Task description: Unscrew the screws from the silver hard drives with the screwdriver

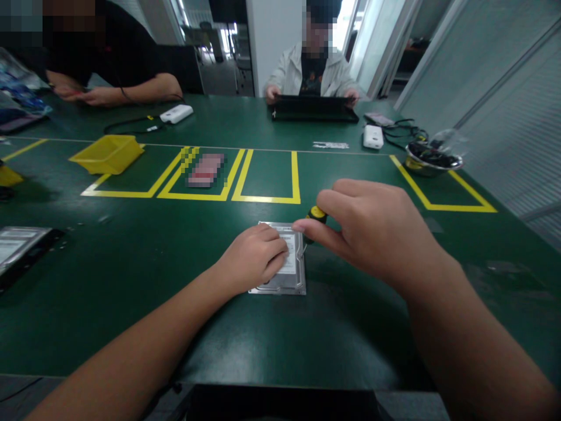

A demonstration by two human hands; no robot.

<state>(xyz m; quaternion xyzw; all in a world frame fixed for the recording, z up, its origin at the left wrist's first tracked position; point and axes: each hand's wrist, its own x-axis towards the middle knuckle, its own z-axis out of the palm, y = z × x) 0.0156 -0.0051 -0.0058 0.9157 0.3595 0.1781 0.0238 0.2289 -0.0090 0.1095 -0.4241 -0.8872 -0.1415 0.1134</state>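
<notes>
A silver hard drive (pixel 293 275) lies flat on the green table (pixel 131 275) in front of me. My left hand (pixel 256 257) rests on top of it, fingers curled and pressing it down. My right hand (pixel 372 228) grips a screwdriver with a yellow and black handle (pixel 316 214), held upright with its tip at the drive's right edge. Most of the shaft is hidden behind my fingers.
A yellow bin (pixel 107 153) and yellow taped boxes (pixel 267 175) lie beyond. Another drive (pixel 21 245) sits at the left edge, a metal bowl (pixel 432 159) at the right. Two people sit across, one with a black tray (pixel 313 109).
</notes>
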